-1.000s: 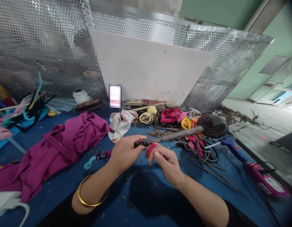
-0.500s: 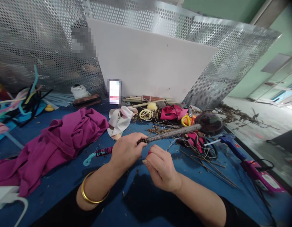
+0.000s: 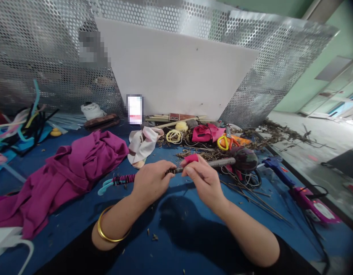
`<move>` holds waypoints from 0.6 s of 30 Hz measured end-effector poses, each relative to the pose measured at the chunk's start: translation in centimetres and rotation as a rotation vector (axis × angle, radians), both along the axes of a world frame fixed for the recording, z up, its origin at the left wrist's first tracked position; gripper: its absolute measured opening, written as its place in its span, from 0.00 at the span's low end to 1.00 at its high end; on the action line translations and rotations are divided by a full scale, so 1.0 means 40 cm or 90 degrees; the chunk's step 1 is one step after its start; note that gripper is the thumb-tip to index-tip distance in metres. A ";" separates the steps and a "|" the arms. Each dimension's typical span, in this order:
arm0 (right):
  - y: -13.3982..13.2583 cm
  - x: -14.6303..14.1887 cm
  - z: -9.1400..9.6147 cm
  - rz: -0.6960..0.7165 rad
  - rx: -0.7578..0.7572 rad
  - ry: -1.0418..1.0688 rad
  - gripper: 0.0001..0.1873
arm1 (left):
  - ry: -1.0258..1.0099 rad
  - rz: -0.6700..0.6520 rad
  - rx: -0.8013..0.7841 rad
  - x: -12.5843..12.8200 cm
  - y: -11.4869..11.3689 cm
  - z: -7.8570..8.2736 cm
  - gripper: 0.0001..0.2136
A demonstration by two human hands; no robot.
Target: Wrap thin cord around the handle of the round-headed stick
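A long stick (image 3: 219,163) wound with grey cord lies across in front of me. Its right end bears a dark, mottled round head (image 3: 245,158). Purple, black and blue winding (image 3: 123,179) covers the left end, which finishes in light blue loops (image 3: 105,187). My left hand (image 3: 152,181) is closed around the stick at its darker cord section. Just right of it, my right hand (image 3: 203,181) is pinched closed against the near side of the stick. Something pink-red (image 3: 191,158) wraps one of its fingers. Whatever sits in that pinch is too small to make out.
Purple cloth (image 3: 76,164) lies left, pale cloth (image 3: 143,145) behind my left hand. Yellow-handled scissors (image 3: 223,143), yellow cord (image 3: 174,136) and dry plant bits are at the back. A blue glue gun (image 3: 279,172) and pink power box (image 3: 316,206) lie right. A lit phone (image 3: 134,109) stands behind.
My right hand has risen from below the stick to meet it, its pink-red finger now at the stick. The round head has shifted slightly left. My left hand keeps its grip.
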State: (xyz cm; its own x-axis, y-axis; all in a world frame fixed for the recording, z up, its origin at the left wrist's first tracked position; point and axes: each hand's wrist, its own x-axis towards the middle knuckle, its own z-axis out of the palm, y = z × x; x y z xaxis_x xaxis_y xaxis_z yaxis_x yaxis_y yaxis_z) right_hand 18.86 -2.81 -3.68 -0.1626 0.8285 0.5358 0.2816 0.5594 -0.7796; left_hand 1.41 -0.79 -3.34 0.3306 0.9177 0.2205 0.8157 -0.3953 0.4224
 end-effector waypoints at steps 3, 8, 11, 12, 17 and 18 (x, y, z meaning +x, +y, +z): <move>0.012 0.006 0.005 0.000 -0.077 0.026 0.15 | 0.022 -0.014 -0.008 0.000 -0.002 0.000 0.10; 0.025 0.007 0.000 0.058 -0.177 0.135 0.16 | 0.037 -0.030 -0.003 0.000 -0.009 0.007 0.11; 0.029 0.008 -0.003 0.039 -0.168 0.133 0.16 | 0.044 -0.035 0.007 0.004 -0.010 0.008 0.11; 0.030 0.008 -0.004 0.032 -0.158 0.126 0.16 | 0.043 -0.035 0.010 0.005 -0.010 0.007 0.11; 0.033 0.012 -0.011 0.028 -0.133 0.107 0.15 | 0.055 -0.017 0.018 0.013 -0.010 0.009 0.12; 0.034 0.013 -0.013 0.028 -0.128 0.101 0.15 | 0.064 -0.009 0.017 0.014 -0.011 0.011 0.11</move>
State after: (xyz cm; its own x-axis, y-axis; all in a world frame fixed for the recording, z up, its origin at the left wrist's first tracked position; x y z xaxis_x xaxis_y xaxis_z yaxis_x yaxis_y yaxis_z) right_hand 19.38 -1.47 -4.19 -0.1287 0.9150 0.3823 0.1259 0.3975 -0.9089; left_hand 1.98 -1.22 -2.92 0.3658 0.9066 0.2106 0.8472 -0.4180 0.3279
